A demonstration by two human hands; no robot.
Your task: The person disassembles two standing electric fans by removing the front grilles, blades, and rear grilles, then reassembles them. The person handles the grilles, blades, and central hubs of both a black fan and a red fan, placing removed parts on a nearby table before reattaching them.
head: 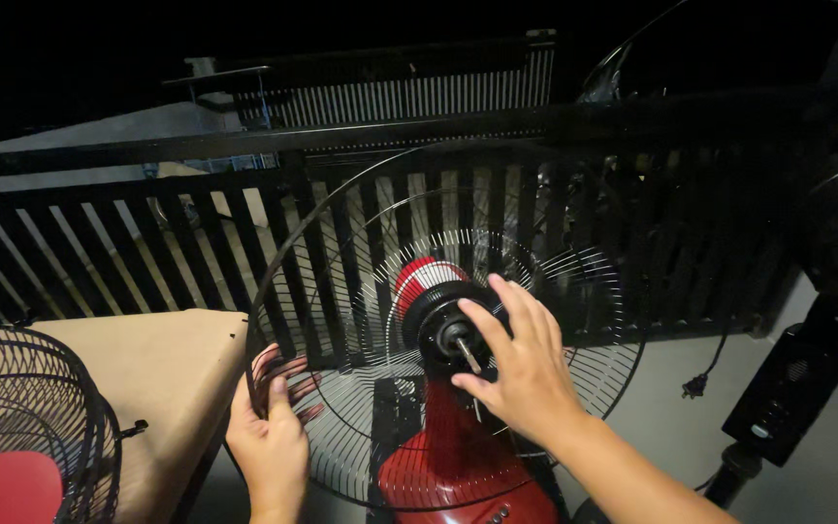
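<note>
Rear fan guard, round black wire, stands upright on the red fan body, which sits centre frame just right of the table. I judge the fan partly stripped: no blades on the motor hub, bare shaft sticking out, no front guard mounted. A separate wire guard with something red inside lies on the table, far left. So rear guard is on, blades and front guard not.

My left hand is at the guard's lower left rim, fingers curled around the wires, closed on it. My right hand lies flat and spread over the hub and inner wires, fingers open, clasping nothing; thumb near the shaft.

Hard to make out: the scene is dark, the black slatted fence behind blends with the guard wires. Another fan stand at right is mostly cut off. Fan base out of frame. Any guard lock nut is hidden under my right palm, can't tell.
</note>
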